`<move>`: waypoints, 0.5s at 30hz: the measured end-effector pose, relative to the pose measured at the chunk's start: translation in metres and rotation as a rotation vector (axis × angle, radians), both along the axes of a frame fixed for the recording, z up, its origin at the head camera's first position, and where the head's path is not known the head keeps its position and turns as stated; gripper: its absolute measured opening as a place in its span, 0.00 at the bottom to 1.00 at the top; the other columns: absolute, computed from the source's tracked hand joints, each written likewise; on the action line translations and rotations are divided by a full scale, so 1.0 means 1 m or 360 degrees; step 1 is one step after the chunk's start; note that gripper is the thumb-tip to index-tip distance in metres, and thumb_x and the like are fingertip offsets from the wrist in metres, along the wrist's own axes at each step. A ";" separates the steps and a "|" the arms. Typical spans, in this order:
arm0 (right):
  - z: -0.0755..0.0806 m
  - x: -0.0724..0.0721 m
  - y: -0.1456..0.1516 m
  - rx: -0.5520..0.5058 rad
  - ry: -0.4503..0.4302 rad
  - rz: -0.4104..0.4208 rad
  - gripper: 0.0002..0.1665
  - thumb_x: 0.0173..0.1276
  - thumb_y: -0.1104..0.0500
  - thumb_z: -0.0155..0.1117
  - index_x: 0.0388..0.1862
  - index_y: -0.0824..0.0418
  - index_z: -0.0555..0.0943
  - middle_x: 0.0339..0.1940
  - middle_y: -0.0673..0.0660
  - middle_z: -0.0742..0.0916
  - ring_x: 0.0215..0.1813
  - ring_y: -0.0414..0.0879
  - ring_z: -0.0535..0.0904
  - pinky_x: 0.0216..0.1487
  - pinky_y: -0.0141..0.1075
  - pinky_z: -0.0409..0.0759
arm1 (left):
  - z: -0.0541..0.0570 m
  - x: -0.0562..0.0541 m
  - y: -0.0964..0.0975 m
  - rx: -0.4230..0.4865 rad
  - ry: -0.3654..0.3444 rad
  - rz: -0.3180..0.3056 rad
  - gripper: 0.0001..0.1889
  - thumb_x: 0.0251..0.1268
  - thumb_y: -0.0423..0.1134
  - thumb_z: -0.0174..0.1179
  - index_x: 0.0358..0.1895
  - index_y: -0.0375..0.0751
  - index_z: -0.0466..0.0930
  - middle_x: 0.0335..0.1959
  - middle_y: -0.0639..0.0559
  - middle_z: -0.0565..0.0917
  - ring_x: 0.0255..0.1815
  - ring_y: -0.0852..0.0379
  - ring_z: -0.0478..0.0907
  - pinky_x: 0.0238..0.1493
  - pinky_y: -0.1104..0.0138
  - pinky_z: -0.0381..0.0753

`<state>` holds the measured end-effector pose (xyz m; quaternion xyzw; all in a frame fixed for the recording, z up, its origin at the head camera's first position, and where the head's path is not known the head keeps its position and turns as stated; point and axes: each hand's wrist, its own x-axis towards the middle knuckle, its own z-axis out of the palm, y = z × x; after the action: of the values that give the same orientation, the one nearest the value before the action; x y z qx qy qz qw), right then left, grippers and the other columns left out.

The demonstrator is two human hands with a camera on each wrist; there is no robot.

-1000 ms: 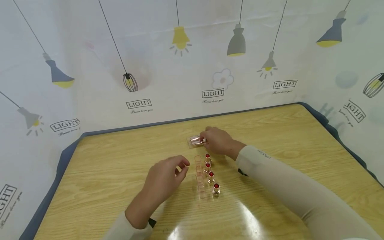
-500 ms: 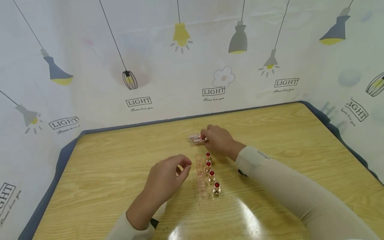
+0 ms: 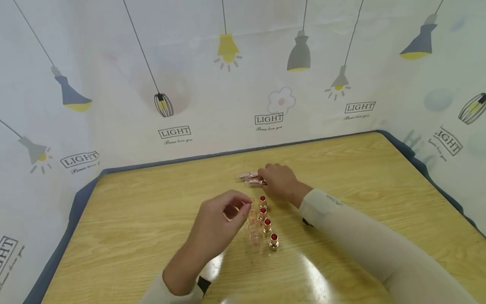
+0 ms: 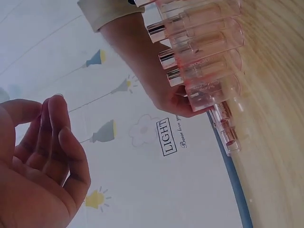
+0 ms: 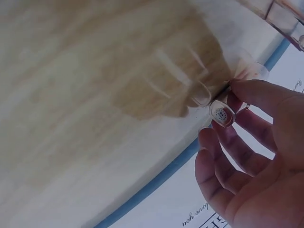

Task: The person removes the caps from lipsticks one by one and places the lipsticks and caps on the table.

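Head view: the person leans both arms over a wood-grained bench (image 3: 121, 219), the right one stretched further out. At the far side, the right hand (image 3: 282, 180) has thumb and fingers curled in a pinch at the base end of a capped lipstick (image 3: 253, 183) lying on its side; a second capped lipstick (image 3: 247, 175) lies just beside it, caps pointing left. From the right wrist, a round patterned mark shows on a base end (image 5: 221, 114) between thumb and fingers.

Nearer, four uncapped lipsticks (image 3: 267, 226) stand upright in a row, red tips showing, and a row of clear caps (image 3: 253, 229) runs along their left. The left hand (image 3: 220, 221) hovers by the far end of those caps, fingers loosely bent, thumb close to the fingertips, holding nothing. Printed lamps hang across the pale backdrop (image 3: 228, 93) behind.
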<state>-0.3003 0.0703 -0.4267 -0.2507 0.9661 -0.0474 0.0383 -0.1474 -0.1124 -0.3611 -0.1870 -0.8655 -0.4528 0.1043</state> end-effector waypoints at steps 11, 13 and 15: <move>0.020 0.021 0.020 -0.0372 0.0040 -0.0050 0.10 0.67 0.54 0.70 0.45 0.55 0.85 0.37 0.51 0.84 0.37 0.44 0.80 0.38 0.39 0.80 | -0.001 -0.001 0.004 0.0032 0.0291 0.0010 0.03 0.66 0.34 0.65 0.40 0.45 0.85 0.32 0.57 0.87 0.29 0.67 0.80 0.31 0.71 0.82; 0.030 0.029 0.025 -0.0448 0.0055 -0.0057 0.11 0.67 0.54 0.71 0.45 0.55 0.85 0.37 0.51 0.84 0.37 0.44 0.80 0.38 0.38 0.80 | 0.000 0.000 0.004 0.0020 0.0305 0.0017 0.03 0.66 0.35 0.65 0.40 0.44 0.85 0.33 0.57 0.87 0.29 0.67 0.80 0.30 0.72 0.81; 0.038 0.038 0.031 -0.0507 0.0075 -0.0050 0.11 0.67 0.54 0.70 0.45 0.56 0.86 0.37 0.51 0.84 0.38 0.44 0.79 0.38 0.37 0.79 | 0.000 0.000 0.005 -0.0008 0.0316 0.0032 0.03 0.66 0.35 0.65 0.40 0.44 0.85 0.33 0.57 0.87 0.31 0.66 0.81 0.30 0.72 0.81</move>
<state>-0.2627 0.1010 -0.3884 -0.2396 0.9508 -0.1946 -0.0255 -0.1472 -0.1074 -0.3607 -0.2226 -0.8538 -0.4289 0.1935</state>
